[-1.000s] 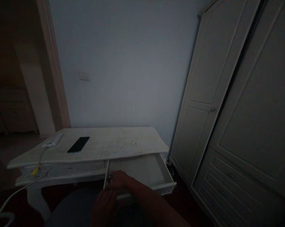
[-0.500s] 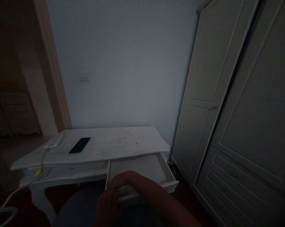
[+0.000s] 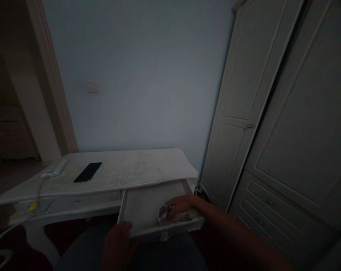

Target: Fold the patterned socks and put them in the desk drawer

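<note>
The room is dim. A white desk stands against the wall with its right drawer pulled out. My right hand reaches into the drawer's right front corner and its fingers press on a crumpled pale cloth. My left hand rests at the drawer's front edge, fingers curled over the front panel near its left end.
A black phone lies on the desk top, a white power strip with a trailing cable at its left end. A tall white wardrobe fills the right side. A doorway opens at the left.
My right hand moved from the drawer's left front to its right front corner, and now presses a cloth there. The view shifted slightly right; the left hand stayed at the drawer front.
</note>
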`<control>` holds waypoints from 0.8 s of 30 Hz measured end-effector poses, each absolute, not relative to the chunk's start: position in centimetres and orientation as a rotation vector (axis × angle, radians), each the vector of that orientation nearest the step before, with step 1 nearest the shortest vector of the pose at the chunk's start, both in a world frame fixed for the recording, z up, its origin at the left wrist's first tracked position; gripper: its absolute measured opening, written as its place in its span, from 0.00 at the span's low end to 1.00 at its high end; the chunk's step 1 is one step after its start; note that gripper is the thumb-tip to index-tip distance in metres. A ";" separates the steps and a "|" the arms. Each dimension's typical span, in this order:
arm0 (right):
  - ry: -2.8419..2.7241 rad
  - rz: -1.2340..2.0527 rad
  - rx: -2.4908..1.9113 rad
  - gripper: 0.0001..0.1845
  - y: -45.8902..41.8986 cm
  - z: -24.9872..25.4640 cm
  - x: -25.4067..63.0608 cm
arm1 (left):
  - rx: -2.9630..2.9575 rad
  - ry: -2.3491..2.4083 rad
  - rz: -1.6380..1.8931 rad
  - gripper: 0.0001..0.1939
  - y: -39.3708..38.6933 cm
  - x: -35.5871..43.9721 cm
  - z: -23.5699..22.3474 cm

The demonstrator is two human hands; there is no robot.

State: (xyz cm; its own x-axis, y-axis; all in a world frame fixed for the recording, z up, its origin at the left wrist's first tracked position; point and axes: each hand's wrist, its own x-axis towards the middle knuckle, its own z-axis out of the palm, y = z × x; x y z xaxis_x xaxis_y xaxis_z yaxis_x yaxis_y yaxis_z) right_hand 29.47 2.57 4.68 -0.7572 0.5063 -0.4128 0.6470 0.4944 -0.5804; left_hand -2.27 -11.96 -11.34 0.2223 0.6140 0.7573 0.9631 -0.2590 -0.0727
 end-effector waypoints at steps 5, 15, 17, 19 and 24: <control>2.718 -1.067 0.884 0.24 0.6 4.0 27.4 | -1.991 -1.503 -0.729 0.16 -12.6 -2.1 -10.3; 3.132 -0.477 0.594 0.29 -2.6 4.5 19.8 | -2.124 -1.824 -0.556 0.14 -13.5 -0.8 -7.4; 3.166 -0.380 0.663 0.31 -3.9 5.2 23.4 | -2.112 -1.784 -0.529 0.12 -13.5 -0.9 -7.8; 3.171 -0.266 0.744 0.32 -5.4 5.4 27.7 | -2.097 -1.710 -0.562 0.09 -13.4 -1.0 -8.3; 3.170 -0.071 1.100 0.20 -8.2 2.5 35.1 | -2.050 -1.667 -0.586 0.11 -13.5 -0.7 -8.1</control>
State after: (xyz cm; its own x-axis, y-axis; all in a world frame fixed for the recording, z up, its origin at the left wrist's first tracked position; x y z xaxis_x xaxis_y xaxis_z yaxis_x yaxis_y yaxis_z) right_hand 35.10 -8.23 2.47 -0.7646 0.6168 0.1871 0.6078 0.7866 -0.1093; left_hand -0.74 -13.51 -8.12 0.1870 0.7985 0.5723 0.9809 -0.1832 -0.0648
